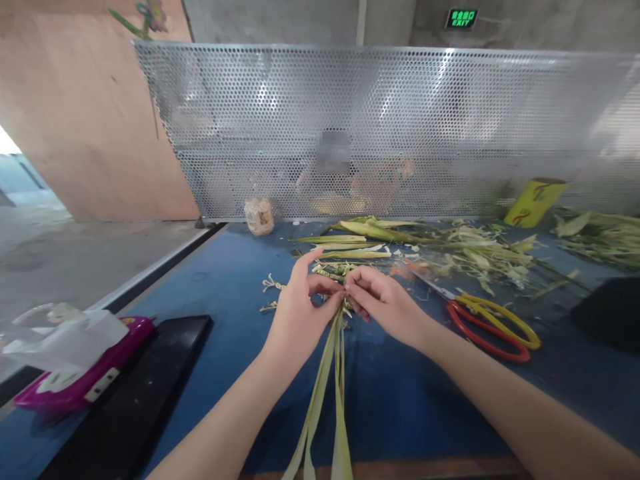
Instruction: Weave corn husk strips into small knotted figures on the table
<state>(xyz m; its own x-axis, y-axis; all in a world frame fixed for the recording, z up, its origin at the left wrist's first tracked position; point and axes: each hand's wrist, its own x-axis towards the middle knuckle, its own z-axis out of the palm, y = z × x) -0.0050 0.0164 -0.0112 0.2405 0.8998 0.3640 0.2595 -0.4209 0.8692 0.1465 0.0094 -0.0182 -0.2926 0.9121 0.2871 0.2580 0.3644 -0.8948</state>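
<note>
My left hand (300,310) and my right hand (383,300) meet over the blue table top (390,393). Both pinch the upper end of a bundle of long pale green leaf strips (330,387). The strips trail from my fingers toward the near table edge. My left forefinger sticks up while the other fingers are closed on the strips. Small woven bits of leaf (273,285) lie just left of my left hand.
Scissors with red and yellow handles (493,323) lie right of my right hand. A heap of green leaves and scraps (450,247) covers the far table. A perforated metal screen (380,127) stands behind, with a small jar (259,215) and a yellow box (534,202). A magenta tissue box (80,373) on a black tray (135,400) sits left.
</note>
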